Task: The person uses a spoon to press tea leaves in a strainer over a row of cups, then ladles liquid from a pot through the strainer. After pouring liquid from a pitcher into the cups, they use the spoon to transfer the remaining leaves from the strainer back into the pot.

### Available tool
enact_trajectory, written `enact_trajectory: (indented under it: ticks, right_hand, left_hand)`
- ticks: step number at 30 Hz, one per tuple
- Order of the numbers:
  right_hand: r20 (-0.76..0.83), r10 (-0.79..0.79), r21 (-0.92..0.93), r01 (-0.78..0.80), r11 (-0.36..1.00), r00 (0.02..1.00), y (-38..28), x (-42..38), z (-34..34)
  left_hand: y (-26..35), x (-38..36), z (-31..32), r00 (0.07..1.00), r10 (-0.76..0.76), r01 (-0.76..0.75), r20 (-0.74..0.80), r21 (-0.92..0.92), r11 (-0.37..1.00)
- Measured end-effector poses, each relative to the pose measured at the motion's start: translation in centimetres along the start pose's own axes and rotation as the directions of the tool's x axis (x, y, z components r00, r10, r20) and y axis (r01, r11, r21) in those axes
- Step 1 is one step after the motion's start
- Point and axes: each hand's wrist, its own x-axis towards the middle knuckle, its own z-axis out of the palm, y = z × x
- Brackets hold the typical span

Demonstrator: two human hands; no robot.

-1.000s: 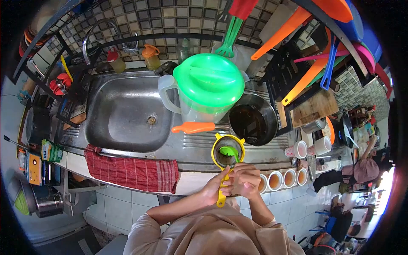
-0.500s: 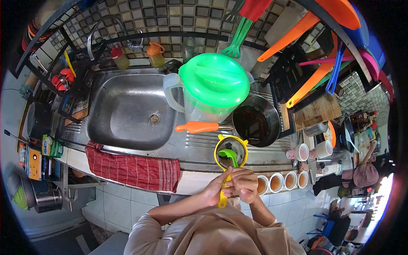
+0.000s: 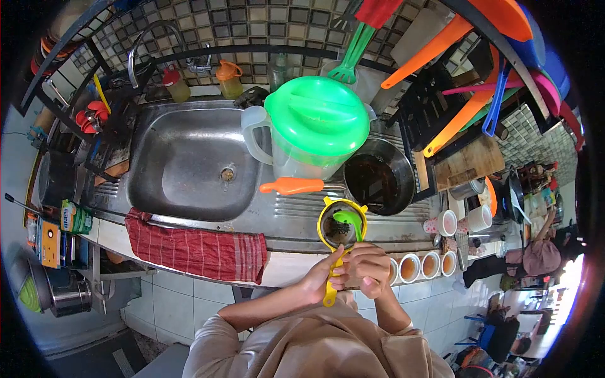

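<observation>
My left hand [image 3: 322, 277] is closed around the handle of a yellow strainer [image 3: 324, 238], whose mesh bowl is over the counter edge with dark wet bits in it. My right hand [image 3: 367, 268] is closed on a green spoon [image 3: 358, 228]; its head rests inside the strainer bowl. Just beyond stands a metal pot [image 3: 403, 173] of dark brown liquid. Beside it is a clear pitcher with a green lid [image 3: 318, 116]. An orange-handled tool [image 3: 293, 185] lies in front of the pitcher.
Several cups of orange-brown liquid [image 3: 409, 268] line the counter edge on the right, with stacked paper cups [image 3: 447, 223] behind. A steel sink [image 3: 189, 211] is on the left, a red cloth [image 3: 195, 249] over its front edge. Utensils [image 3: 469, 120] hang upper right. Another person [image 3: 541, 255] is far right.
My right hand has moved slightly right, and the green spoon's head has shifted up and right inside the strainer, showing more of the dark bits. The strainer has barely moved.
</observation>
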Motion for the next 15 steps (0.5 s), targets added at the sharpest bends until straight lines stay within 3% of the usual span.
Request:
enact_trajectory:
  ticks: [4,9,11,15]
  right_hand:
    - [0.049,-0.018,-0.085,0.022,0.996,0.999,0.1,1.5,0.1]
    - [0.135,-0.013,0.000,0.013,1.000,0.991,0.4,0.8,1.3]
    - [0.113,-0.015,0.086,0.005,0.996,0.993,0.0,0.6,1.2]
    - [0.052,0.030,0.026,-0.032,0.999,0.998,-1.2,-0.3,0.4]
  left_hand:
    - [-0.2,0.5,-0.7,1.000,-0.018,0.018,-0.021,-0.039,0.999]
    - [-0.6,0.6,-0.4,0.996,0.063,-0.064,-0.067,-0.012,0.998]
    - [-0.3,0.4,-0.1,0.998,0.053,-0.054,-0.024,-0.038,0.998]
    - [-0.5,1.2,-2.9,0.992,-0.012,0.020,0.123,-0.069,0.997]
